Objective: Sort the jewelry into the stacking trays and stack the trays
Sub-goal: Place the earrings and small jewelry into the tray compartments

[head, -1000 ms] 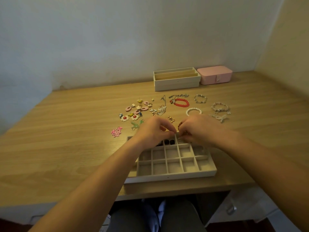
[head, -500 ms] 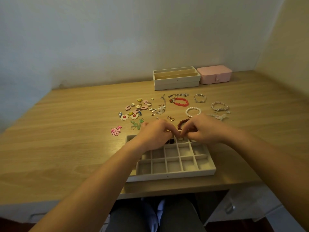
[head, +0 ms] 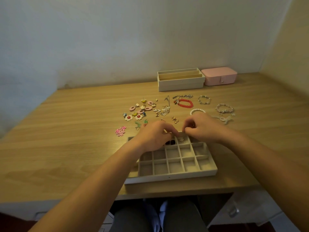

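Observation:
A beige grid tray [head: 170, 176] with many small cells lies at the desk's near edge. Both hands hover over its back row with curled fingers. My left hand [head: 154, 136] has its fingertips over the back rim, beside two dark pieces [head: 169, 142] in one cell. My right hand [head: 204, 128] pinches thumb and forefinger just above the neighbouring cell, where a small silvery piece [head: 181, 139] lies. Whether either hand holds anything is too small to see. Loose earrings [head: 138, 113], a red bracelet [head: 184, 103] and a pearl bracelet [head: 197, 111] lie beyond the tray.
A second beige tray [head: 181, 82] with long slots stands at the back, on another tray. A pink jewelry box [head: 219, 76] is to its right. More bracelets [head: 224, 108] lie at right, a pink charm [head: 120, 131] at left. Walls close the desk behind and right.
My hands have stayed over the tray's back row. Their fingertips, which met at one spot, are now slightly apart, and a silvery piece shows in the cell under them.

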`<action>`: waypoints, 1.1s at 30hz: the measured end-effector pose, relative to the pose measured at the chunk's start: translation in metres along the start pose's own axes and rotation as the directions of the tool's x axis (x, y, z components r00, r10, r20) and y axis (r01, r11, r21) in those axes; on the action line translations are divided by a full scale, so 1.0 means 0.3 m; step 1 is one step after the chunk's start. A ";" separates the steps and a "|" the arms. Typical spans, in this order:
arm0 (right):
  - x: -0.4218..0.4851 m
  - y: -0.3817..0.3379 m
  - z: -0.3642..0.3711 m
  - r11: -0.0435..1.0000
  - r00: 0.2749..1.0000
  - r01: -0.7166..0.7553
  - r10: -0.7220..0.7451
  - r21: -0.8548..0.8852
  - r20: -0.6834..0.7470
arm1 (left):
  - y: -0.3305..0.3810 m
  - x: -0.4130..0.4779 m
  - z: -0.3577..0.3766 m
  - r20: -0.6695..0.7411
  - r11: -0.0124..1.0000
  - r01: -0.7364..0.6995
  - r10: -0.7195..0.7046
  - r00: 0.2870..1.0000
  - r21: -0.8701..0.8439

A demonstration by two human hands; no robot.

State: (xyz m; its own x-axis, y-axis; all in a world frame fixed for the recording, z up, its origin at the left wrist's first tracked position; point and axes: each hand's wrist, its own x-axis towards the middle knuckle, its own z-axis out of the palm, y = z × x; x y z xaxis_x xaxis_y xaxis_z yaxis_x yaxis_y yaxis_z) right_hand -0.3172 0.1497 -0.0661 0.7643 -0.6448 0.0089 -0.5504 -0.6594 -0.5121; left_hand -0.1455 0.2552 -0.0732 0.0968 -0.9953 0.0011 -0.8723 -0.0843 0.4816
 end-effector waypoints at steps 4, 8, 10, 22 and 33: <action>0.025 -0.036 0.022 0.997 1.000 -0.010 0.009 0.080 0.009 | -0.038 -0.018 -0.026 -0.005 0.999 0.034 -0.035 0.999 -0.020; 0.050 -0.081 0.048 0.992 1.000 0.007 -0.008 0.125 0.006 | -0.077 -0.030 -0.052 -0.001 0.995 0.084 -0.084 0.996 -0.051; 0.064 -0.094 0.057 0.991 1.000 0.012 -0.012 0.131 -0.002 | -0.093 -0.032 -0.061 0.003 0.993 0.095 -0.095 0.995 -0.070; 0.135 0.022 0.072 0.894 0.889 -0.175 0.324 0.413 -0.324 | -0.201 0.007 -0.093 -0.025 0.969 0.028 -0.035 0.999 -0.247; 0.249 0.029 0.067 0.894 0.874 -0.150 0.319 0.421 -0.367 | -0.198 0.066 -0.074 0.039 0.987 -0.048 0.054 0.998 -0.152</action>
State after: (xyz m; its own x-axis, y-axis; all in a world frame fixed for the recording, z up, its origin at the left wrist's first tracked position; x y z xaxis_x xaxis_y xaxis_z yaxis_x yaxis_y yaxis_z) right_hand -0.2582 0.1036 -0.0871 0.3688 -0.9158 0.1593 -0.4653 -0.3303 -0.8212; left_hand -0.0812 0.2414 -0.0824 0.0306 -0.9995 -0.0067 -0.7928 -0.0284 0.6088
